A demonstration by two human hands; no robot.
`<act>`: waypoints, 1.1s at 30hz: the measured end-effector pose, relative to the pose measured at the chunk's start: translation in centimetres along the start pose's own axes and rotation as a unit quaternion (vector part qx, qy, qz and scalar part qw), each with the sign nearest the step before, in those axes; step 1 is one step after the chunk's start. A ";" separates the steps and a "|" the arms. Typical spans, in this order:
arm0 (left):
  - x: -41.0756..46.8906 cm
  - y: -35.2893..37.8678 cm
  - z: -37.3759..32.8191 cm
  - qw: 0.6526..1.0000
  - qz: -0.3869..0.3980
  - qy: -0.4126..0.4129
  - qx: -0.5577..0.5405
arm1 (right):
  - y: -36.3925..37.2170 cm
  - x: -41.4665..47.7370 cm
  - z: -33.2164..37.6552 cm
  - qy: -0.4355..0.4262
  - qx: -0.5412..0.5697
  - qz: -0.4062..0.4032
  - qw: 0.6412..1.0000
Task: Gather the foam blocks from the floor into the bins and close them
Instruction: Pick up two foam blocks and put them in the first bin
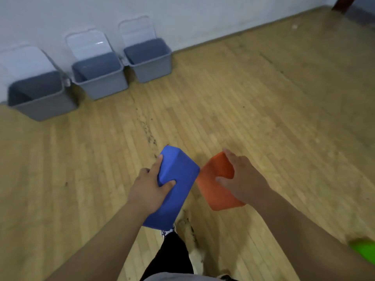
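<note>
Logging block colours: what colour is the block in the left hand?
Blue, gripped by the left hand; head view.

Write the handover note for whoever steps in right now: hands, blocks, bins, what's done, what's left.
Left hand: grips the blue rectangular foam block, held off the wooden floor.
Right hand: grips the orange rectangular foam block, also held off the floor.
The three grey plastic bins stand in a row at the white wall, with their clear lids up. No block shows inside them.
Done: two blocks picked up.
Left: drop both blocks into the bins, check the blurred green thing at the right edge (possibly another block), then close the lids.
</note>
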State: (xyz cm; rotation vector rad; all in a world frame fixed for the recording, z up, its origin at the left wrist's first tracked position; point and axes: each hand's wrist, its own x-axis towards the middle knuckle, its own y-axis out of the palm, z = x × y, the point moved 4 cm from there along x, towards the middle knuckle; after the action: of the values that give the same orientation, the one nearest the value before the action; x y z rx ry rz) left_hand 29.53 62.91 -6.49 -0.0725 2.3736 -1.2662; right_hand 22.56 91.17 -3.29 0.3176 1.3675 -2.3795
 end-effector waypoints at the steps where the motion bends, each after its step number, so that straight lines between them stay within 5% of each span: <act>1: 1.0 -1.5 1.3 1.000 -0.008 -0.009 -0.005 | 0.3 1.4 2.0 -0.009 -0.002 0.004 1.000; 12: 9.5 -17.9 11.8 0.993 -0.090 -0.055 -0.050 | 2.4 13.0 22.4 -0.091 -0.026 0.016 0.995; 33: 29.7 -33.8 22.3 0.950 -0.193 -0.208 -0.128 | 4.8 43.4 44.4 -0.209 -0.108 0.115 0.965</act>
State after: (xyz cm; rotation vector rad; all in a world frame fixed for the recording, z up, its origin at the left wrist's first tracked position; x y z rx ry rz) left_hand 6.51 18.56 -0.84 -0.8350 2.1890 -0.9644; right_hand -14.91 41.52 -1.02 -0.0821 1.2901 -1.9449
